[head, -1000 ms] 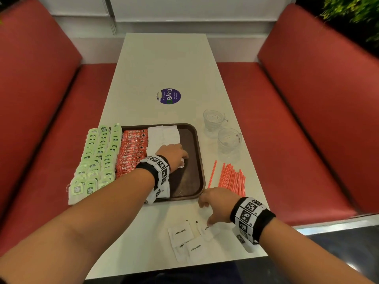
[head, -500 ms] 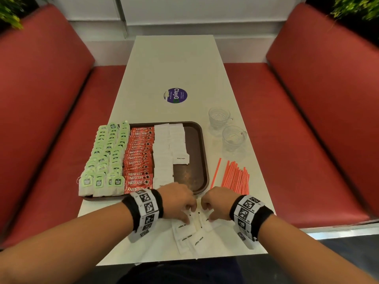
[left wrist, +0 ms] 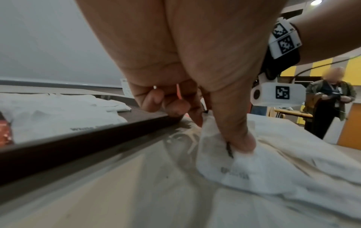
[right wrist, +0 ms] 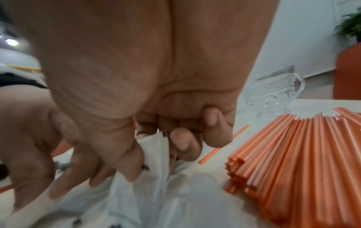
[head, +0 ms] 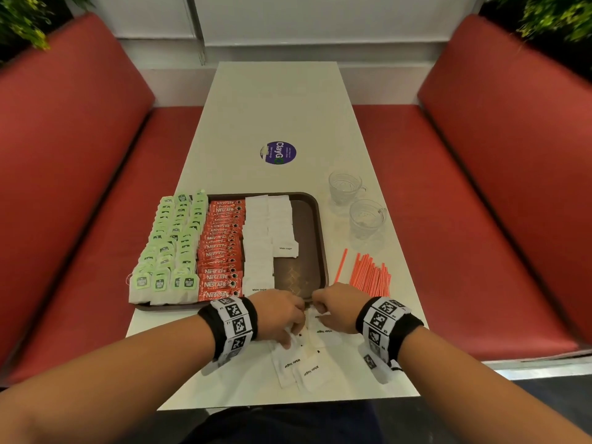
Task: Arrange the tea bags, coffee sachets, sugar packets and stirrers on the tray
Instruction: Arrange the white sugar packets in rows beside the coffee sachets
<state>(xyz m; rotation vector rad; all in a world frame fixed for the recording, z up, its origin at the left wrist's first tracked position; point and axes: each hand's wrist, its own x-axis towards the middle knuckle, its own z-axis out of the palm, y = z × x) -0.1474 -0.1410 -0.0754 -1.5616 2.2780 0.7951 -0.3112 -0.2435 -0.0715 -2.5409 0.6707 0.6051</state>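
Hands together at tray (head: 321, 251) front edge — left hand (head: 278, 313) and right hand (head: 336, 307) each pinch a sugar packet (left wrist: 220, 154) from the loose pile on the bench (head: 282, 100); stirrers (head: 371, 275) beside.

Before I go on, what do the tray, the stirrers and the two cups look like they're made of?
Tray: dark brown, probably moulded plastic, with a faint sheen and raised rim. Stirrers: thin orange tubes with open ends, likely matte plastic. Cups: clear with a cut pattern and handle, so glass or clear plastic; I cannot tell which.
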